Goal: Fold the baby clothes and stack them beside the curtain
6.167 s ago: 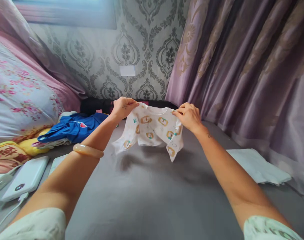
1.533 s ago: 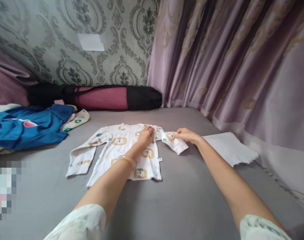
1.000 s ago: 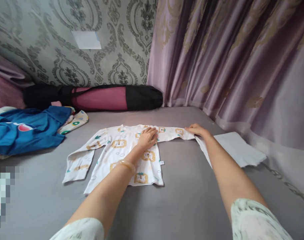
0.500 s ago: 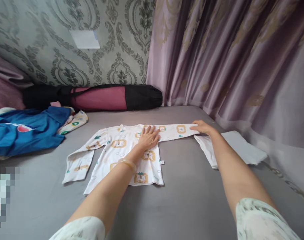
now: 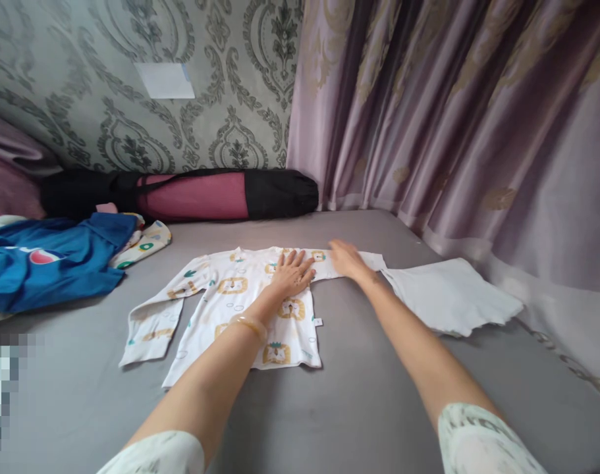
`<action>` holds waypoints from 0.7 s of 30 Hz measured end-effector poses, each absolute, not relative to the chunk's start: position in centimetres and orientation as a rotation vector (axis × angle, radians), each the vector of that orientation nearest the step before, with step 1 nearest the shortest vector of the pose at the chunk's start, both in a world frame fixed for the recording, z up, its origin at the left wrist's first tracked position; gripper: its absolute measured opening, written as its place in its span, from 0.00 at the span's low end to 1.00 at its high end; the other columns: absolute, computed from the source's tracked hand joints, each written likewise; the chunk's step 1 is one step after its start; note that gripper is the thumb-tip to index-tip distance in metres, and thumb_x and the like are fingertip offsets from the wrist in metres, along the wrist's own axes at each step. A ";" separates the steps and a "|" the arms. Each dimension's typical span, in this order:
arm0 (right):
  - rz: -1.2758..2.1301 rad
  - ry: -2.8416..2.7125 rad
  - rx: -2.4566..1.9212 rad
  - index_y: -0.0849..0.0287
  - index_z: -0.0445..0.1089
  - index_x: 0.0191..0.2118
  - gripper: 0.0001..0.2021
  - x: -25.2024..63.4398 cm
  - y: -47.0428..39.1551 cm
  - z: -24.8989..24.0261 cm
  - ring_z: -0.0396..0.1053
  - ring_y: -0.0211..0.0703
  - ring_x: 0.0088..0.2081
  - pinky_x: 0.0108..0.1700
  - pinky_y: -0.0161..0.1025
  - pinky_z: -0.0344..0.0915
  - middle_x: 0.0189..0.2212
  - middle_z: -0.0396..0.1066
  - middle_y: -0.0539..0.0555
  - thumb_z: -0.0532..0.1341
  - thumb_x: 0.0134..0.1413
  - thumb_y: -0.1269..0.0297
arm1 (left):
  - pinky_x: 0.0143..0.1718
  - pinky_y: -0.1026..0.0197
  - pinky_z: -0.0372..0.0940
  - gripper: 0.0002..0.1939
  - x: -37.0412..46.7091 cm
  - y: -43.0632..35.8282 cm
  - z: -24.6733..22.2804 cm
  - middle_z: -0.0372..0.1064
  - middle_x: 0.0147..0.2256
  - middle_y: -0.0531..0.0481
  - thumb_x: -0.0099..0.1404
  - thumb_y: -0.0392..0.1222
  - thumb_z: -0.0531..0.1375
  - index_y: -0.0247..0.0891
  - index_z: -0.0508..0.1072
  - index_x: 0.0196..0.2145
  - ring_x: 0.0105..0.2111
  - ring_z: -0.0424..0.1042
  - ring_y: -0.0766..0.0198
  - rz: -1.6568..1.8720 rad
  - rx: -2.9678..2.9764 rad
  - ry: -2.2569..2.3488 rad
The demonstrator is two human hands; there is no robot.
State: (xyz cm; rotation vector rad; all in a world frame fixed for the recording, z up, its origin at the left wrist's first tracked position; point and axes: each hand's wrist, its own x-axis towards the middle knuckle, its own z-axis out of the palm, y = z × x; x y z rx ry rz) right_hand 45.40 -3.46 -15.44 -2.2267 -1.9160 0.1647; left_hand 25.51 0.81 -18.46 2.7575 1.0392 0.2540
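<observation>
"Head view: with the shirt as landmark, what's furthest left?"

"A blue top, rumpled, well apart from it. A patterned cloth pokes out on the side nearer the shirt."

"And behind the shirt?"

"Paper on the wall, then a black and pink roll lying lengthwise below it."

"How does the shirt lie?"

"Flat on the grey sheet, neck away from the person. Its left-side sleeve bends down toward the person; the other reaches out to the right."

"The left hand?"

"Palm down on the shirt by the right-side shoulder, fingers spread, gripping nothing. A bangle circles that wrist."

"The right hand?"

"Over the outstretched sleeve, loosely open, fingers pointing back toward the left hand. It's blurred, so I can't tell whether it touches."

"Right of the shirt?"

"A white cloth by the cuff, and a purple curtain hanging behind."
</observation>
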 end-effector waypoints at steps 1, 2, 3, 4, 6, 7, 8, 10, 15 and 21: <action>0.285 -2.002 -2.089 0.60 0.57 0.64 0.23 43.2 -3.2 -16.0 0.52 0.48 0.65 0.65 0.48 0.44 0.64 0.57 0.62 0.43 0.68 0.61 | 0.65 0.38 0.37 0.28 25.5 0.9 -18.5 0.46 0.68 0.45 0.71 0.54 0.43 0.46 0.56 0.66 0.67 0.43 0.46 0.242 2.756 1.043; 0.392 -2.031 -2.015 0.59 0.53 0.66 0.26 41.3 -3.0 -16.6 0.47 0.47 0.67 0.66 0.48 0.42 0.66 0.52 0.60 0.41 0.68 0.57 | 0.65 0.38 0.37 0.28 25.5 0.9 -18.6 0.46 0.68 0.45 0.71 0.52 0.45 0.46 0.55 0.66 0.68 0.42 0.47 0.229 2.757 1.046; 0.459 -2.029 -1.981 0.61 0.49 0.68 0.28 39.8 -2.8 -17.1 0.42 0.47 0.68 0.66 0.49 0.40 0.68 0.47 0.60 0.39 0.68 0.54 | 0.65 0.39 0.37 0.29 25.6 1.0 -18.7 0.46 0.68 0.45 0.70 0.50 0.46 0.45 0.54 0.67 0.68 0.42 0.47 0.212 2.757 1.049; 0.472 -1.999 -1.980 0.62 0.47 0.69 0.30 38.8 -2.8 -17.6 0.38 0.47 0.69 0.67 0.48 0.37 0.69 0.43 0.60 0.38 0.68 0.52 | 0.65 0.39 0.37 0.29 25.6 1.1 -18.8 0.46 0.68 0.45 0.69 0.48 0.47 0.44 0.53 0.67 0.68 0.42 0.48 0.199 2.758 1.050; 0.490 -1.957 -2.030 0.64 0.44 0.69 0.32 38.2 -2.9 -18.0 0.35 0.45 0.70 0.68 0.47 0.33 0.70 0.40 0.59 0.35 0.68 0.51 | 0.65 0.39 0.38 0.29 25.6 1.1 -18.9 0.47 0.68 0.45 0.69 0.47 0.47 0.44 0.53 0.67 0.68 0.42 0.48 0.206 2.761 1.046; 0.481 -1.940 -2.074 0.63 0.44 0.70 0.32 38.7 -3.1 -18.1 0.34 0.45 0.70 0.68 0.47 0.32 0.70 0.39 0.59 0.34 0.68 0.50 | 0.65 0.38 0.38 0.29 25.6 1.1 -19.0 0.47 0.68 0.45 0.70 0.48 0.46 0.44 0.54 0.66 0.68 0.43 0.47 0.220 2.763 1.049; 0.466 -1.922 -2.132 0.63 0.44 0.70 0.32 39.5 -3.3 -18.0 0.34 0.45 0.70 0.68 0.48 0.31 0.70 0.40 0.59 0.34 0.68 0.50 | 0.65 0.38 0.38 0.28 25.6 1.1 -19.0 0.47 0.67 0.45 0.70 0.50 0.46 0.45 0.56 0.66 0.67 0.43 0.47 0.237 2.764 1.053; 0.407 -1.829 -2.306 0.62 0.45 0.69 0.32 41.7 -3.9 -17.8 0.33 0.49 0.70 0.67 0.53 0.30 0.70 0.39 0.60 0.35 0.68 0.49 | 0.65 0.37 0.38 0.28 25.6 1.0 -19.0 0.48 0.67 0.45 0.71 0.53 0.44 0.46 0.57 0.65 0.67 0.44 0.47 0.261 2.767 1.057; 0.277 -1.424 -2.696 0.58 0.46 0.69 0.31 46.5 -5.1 -17.3 0.33 0.61 0.69 0.64 0.66 0.31 0.70 0.39 0.64 0.36 0.67 0.50 | 0.65 0.36 0.36 0.29 25.8 1.0 -18.9 0.46 0.68 0.44 0.72 0.56 0.42 0.46 0.56 0.66 0.67 0.43 0.46 0.248 2.760 1.044; 0.197 -1.408 -2.715 0.56 0.49 0.68 0.29 46.8 -5.1 -17.8 0.37 0.61 0.69 0.63 0.68 0.35 0.69 0.42 0.62 0.36 0.68 0.52 | 0.64 0.38 0.41 0.30 24.6 0.7 -17.2 0.41 0.69 0.41 0.71 0.56 0.43 0.44 0.52 0.67 0.68 0.40 0.50 0.144 2.624 0.963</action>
